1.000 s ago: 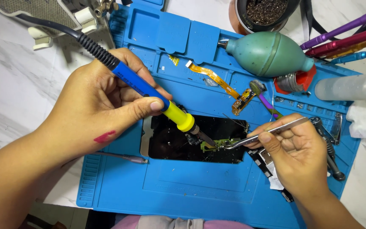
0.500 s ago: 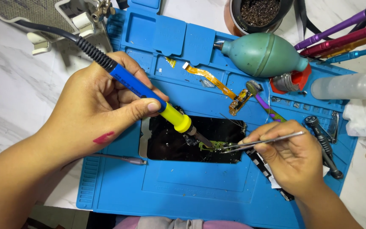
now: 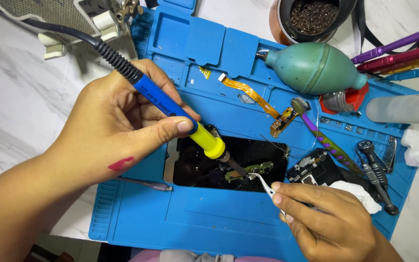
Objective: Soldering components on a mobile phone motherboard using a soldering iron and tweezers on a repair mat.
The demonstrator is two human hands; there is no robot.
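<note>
My left hand (image 3: pixel 117 126) grips a blue and yellow soldering iron (image 3: pixel 185 121) like a pen, its black cord running up and left. The iron's tip touches a small green circuit board (image 3: pixel 248 171) lying on a black phone part (image 3: pixel 229 162) in the middle of the blue work mat (image 3: pixel 209 213). My right hand (image 3: pixel 326 213) holds metal tweezers (image 3: pixel 265 187) whose points rest at the right end of that green board.
An orange flex cable (image 3: pixel 260 104), a green rubber air blower (image 3: pixel 316 68), a purple brush (image 3: pixel 328 140), screwdrivers (image 3: pixel 377 177), a solder wick tin (image 3: pixel 343 99), a cup of brass tip cleaner (image 3: pixel 311 17), a clear bottle (image 3: pixel 403 109), and coloured tools (image 3: pixel 398 48) lie around. White marble surface lies left.
My right hand has dropped lower and turned, so the tweezers now point up-left at the board instead of lying flat. The soldering iron stays on the board.
</note>
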